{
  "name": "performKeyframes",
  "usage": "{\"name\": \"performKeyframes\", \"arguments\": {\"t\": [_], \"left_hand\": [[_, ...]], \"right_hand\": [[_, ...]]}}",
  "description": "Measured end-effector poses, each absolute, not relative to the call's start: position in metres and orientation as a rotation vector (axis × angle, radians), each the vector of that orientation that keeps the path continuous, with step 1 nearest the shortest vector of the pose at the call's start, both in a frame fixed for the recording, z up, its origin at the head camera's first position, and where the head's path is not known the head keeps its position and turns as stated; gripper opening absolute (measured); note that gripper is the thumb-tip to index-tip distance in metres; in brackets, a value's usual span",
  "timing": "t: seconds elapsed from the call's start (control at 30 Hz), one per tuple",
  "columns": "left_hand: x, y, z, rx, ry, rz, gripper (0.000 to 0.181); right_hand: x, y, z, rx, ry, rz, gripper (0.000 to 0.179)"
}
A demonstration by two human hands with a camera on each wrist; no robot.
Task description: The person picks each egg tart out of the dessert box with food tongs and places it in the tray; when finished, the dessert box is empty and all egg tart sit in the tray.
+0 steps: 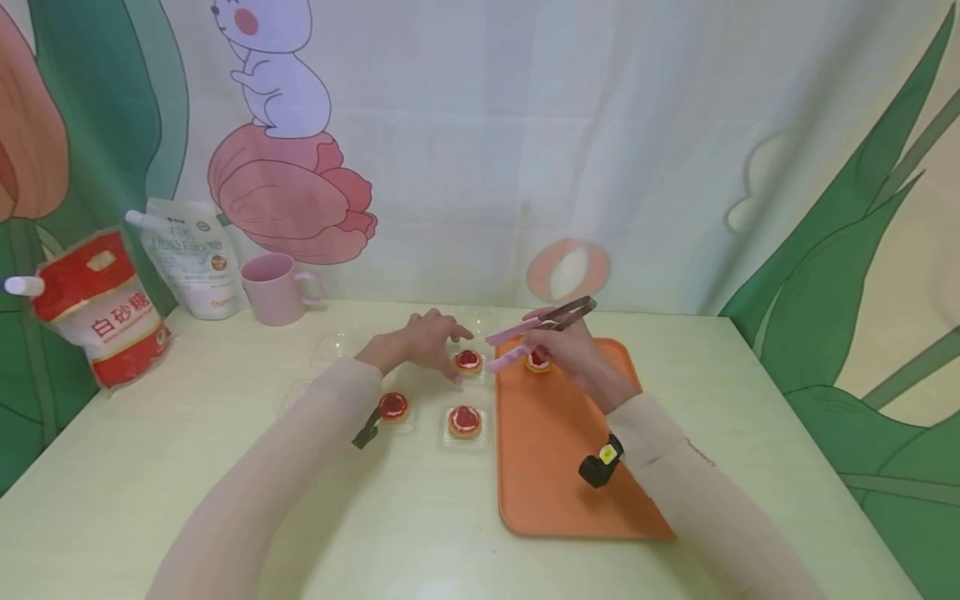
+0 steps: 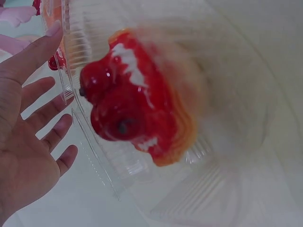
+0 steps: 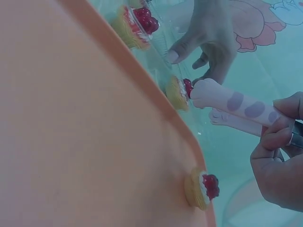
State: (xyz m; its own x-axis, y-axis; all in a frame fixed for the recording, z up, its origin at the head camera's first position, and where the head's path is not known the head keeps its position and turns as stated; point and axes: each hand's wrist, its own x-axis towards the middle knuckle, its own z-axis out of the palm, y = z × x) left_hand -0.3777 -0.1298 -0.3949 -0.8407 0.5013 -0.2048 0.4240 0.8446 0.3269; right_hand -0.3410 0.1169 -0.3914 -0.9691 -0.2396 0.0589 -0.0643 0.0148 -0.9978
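Observation:
My left hand [image 1: 423,343] reaches over a clear plastic box with a red-topped tart [image 1: 468,362] in it. Its fingers are spread, thumb and fingertips close around the box. In my right hand [image 1: 573,348] I grip pink tongs [image 3: 246,105] with paw-shaped tips, which point left towards that same tart and stand apart with nothing between them. Two more tarts sit in clear boxes nearer to me: one tart [image 1: 465,421] beside the tray and another tart [image 2: 137,104] below my left wrist. A further tart [image 3: 201,189] rests on the orange tray [image 1: 555,450], partly hidden behind my right hand in the head view.
At the back left stand a pink mug [image 1: 276,292], a white spouted pouch [image 1: 197,262] and a red-and-white pouch [image 1: 105,312]. Clear lids [image 1: 333,346] lie behind my left forearm. A printed curtain [image 1: 465,167] hangs along the table's back edge.

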Motion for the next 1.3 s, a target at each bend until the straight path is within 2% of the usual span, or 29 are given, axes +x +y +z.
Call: {"name": "performKeyframes", "arguments": {"t": [0.3,0.63,1.3], "left_hand": [[-0.376,-0.128,-0.396,0.723,2.739,0.403,0.074],[-0.379,-0.13,-0.398,0.705,2.758,0.427,0.075],[-0.379,-0.13,-0.4,0.648,2.733,0.497,0.072]], "right_hand": [[-0.347,0.104,-0.4,-0.254,2.134,-2.123,0.025],[-0.35,0.09,-0.403,-0.125,2.263,-2.005,0.036],[-0.354,0.078,-0.408,-0.081,2.271,-1.966,0.034]]}}
